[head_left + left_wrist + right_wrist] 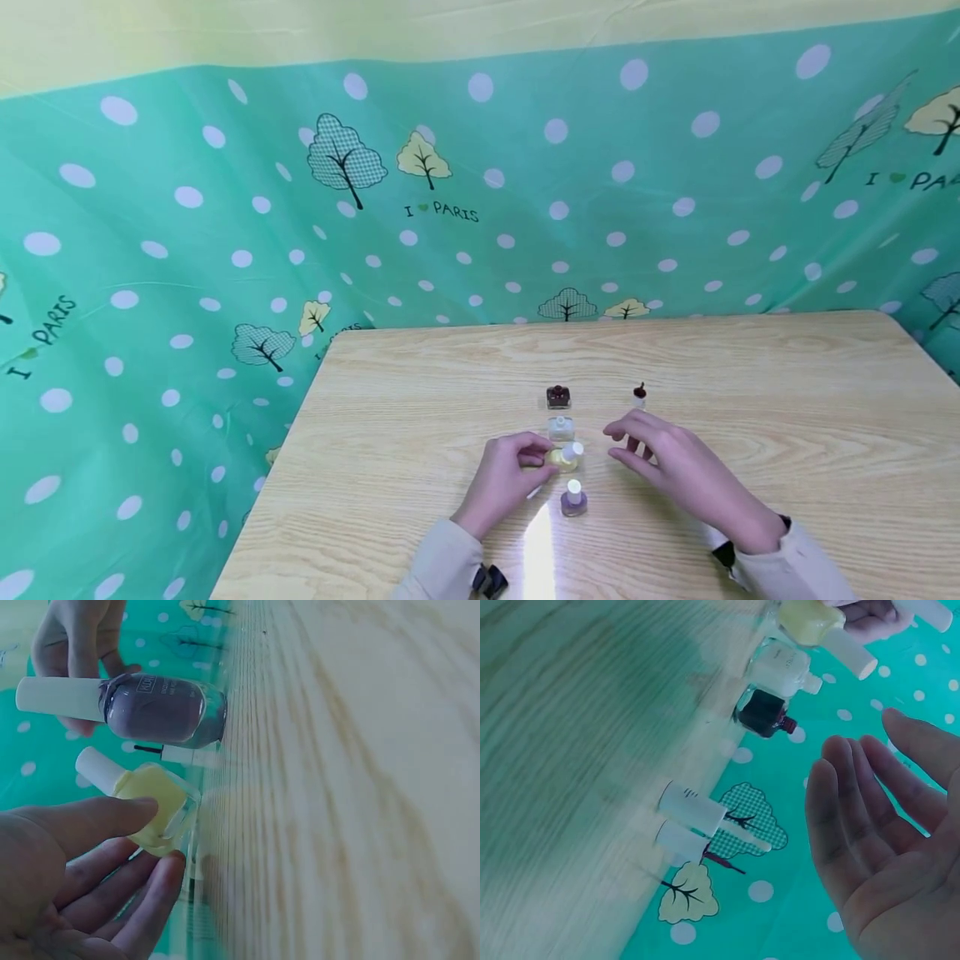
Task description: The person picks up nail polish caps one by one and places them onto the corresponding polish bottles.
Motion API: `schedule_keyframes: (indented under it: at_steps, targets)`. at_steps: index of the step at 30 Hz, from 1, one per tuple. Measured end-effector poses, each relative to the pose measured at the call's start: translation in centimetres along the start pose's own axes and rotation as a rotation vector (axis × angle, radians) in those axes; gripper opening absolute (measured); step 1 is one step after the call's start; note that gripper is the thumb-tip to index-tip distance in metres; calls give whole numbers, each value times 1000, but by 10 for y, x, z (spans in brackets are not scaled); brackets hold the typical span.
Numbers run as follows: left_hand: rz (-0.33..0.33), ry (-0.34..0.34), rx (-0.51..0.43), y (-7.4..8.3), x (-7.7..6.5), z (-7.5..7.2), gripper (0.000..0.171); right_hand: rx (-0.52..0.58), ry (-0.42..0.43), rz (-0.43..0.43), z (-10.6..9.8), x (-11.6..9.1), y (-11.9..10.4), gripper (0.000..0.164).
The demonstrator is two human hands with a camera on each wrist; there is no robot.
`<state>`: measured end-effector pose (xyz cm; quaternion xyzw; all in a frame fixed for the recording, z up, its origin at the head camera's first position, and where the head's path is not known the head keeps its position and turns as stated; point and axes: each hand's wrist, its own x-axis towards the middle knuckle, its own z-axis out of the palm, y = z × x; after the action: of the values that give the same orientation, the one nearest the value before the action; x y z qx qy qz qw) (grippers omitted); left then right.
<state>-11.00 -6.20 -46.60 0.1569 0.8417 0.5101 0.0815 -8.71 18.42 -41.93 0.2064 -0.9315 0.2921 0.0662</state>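
Observation:
My left hand (pixel 506 473) pinches a pale yellow nail polish bottle (pixel 154 796) between thumb and fingers; its white cap is on and it leans over. Nearer to me a purple nail polish bottle (pixel 573 503) stands upright, capped. Beyond the yellow one are a whitish nail polish bottle (pixel 778 669) and a dark red nail polish bottle (pixel 761 712), both with bare necks. My right hand (pixel 678 462) hovers to their right, holding nothing, its fingers loosely bent. Near its fingertips in the head view, two white caps stand brush up: one with a pale brush (pixel 692 808), one with a dark red brush (pixel 681 841).
The bottles form a rough column on a light wooden table (pixel 420 375). Behind and to the left hangs a green dotted cloth (pixel 450 275) with printed trees. A bright glare strip lies on the wood near the left sleeve (pixel 442 558).

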Motion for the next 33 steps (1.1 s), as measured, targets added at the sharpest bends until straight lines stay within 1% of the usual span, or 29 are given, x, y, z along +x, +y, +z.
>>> schedule_keyframes:
  at_steps: [3, 7, 10, 12, 20, 25, 28, 31, 33]
  targets:
    - [-5, 0, 4, -1, 0, -1, 24, 45, -33, 23, -2, 0, 4, 22]
    - [1, 11, 54, -2, 2, -1, 24, 111, -59, 38, -4, 0, 13, 21]
    - [9, 25, 103, -3, 2, -1, 24, 122, -56, 60, -5, 0, 18, 21]
    - [8, 31, 119, -3, 2, -1, 24, 130, -55, 75, -6, -1, 20, 22]
    - [3, 29, 156, -5, 4, 0, 23, 144, 9, 70, -8, -5, 32, 19]
    - [8, 26, 175, -6, 6, 1, 25, 141, 19, 117, -12, -5, 37, 18]
    - [-5, 16, 179, -6, 5, 0, 27, 139, 31, 132, -14, -4, 39, 17]
    - [-23, 4, 185, -6, 3, -3, 31, 140, 49, 122, -17, -5, 42, 15]
    - [-33, 0, 186, -6, 2, -5, 33, 132, 48, 142, -19, -4, 45, 15]
